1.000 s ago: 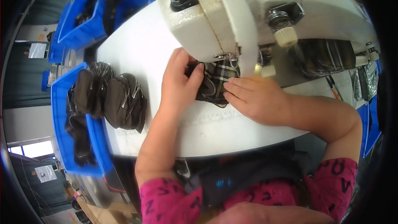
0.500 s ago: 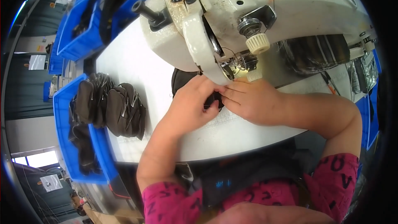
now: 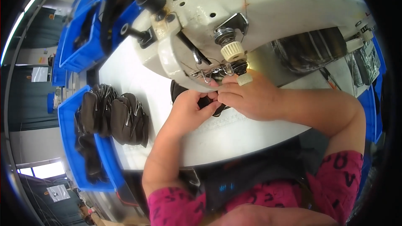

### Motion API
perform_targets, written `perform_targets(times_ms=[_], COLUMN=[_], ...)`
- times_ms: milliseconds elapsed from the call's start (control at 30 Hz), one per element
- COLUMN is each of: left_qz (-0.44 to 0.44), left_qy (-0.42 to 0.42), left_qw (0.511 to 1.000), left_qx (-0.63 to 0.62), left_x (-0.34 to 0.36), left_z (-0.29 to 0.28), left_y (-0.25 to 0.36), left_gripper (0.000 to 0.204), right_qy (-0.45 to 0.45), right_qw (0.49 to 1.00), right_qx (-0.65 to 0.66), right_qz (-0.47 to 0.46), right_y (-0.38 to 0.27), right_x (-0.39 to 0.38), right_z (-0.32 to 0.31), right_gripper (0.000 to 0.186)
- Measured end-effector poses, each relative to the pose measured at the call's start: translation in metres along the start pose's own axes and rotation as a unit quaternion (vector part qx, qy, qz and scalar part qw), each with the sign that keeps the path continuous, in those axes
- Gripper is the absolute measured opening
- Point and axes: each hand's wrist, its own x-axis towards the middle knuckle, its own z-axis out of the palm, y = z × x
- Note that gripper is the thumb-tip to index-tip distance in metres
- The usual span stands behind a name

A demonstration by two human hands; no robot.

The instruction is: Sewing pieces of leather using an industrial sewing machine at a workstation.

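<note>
Beneath the head of a white sewing machine (image 3: pixel 180 58) lies a small black pouch (image 3: pixel 177 92), mostly covered by my hands. A zip edge shows dark between my fingers. My left hand (image 3: pixel 188 111) is closed on the pouch's near side, thumb and fingers pinching the fabric. My right hand (image 3: pixel 253 97) presses its fingers together on the same pouch, its fingertips meeting those of my left. Part of the right hand sits behind the machine's cream tension knob (image 3: pixel 233 51). The needle area is hidden by the machine's parts and my fingers.
At the left, several dark zipped pouches (image 3: pixel 127 119) lie at the edge of the white table (image 3: pixel 209 146), beside a blue bin (image 3: pixel 109 159) holding more. A dark striped bundle (image 3: pixel 312 50) rests under the machine arm. An orange-and-black tool (image 3: pixel 330 78) lies to the right.
The view has shifted, so the machine head appears farther left and the pouches lower. Both hands remain on the black pouch, with a little more of its near edge showing.
</note>
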Motion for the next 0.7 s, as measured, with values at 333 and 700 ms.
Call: perform_targets(times_ms=[333,700], left_qz=[0.124,0.144], left_qy=[0.051,0.252], left_qw=[0.939,0.903], left_qx=[-0.318,0.316], left_x=[0.0,0.009], left_z=[-0.002,0.019], left_y=[-0.016,0.005], left_gripper=[0.023,0.038], right_qy=[0.069,-0.05], right_qw=[0.997,0.996], right_qx=[-0.007,-0.074], right_qz=[-0.041,-0.028], right_y=[-0.003,-0.01], right_x=[0.009,-0.003], right_z=[-0.022,0.0], right_gripper=[0.014,0.042])
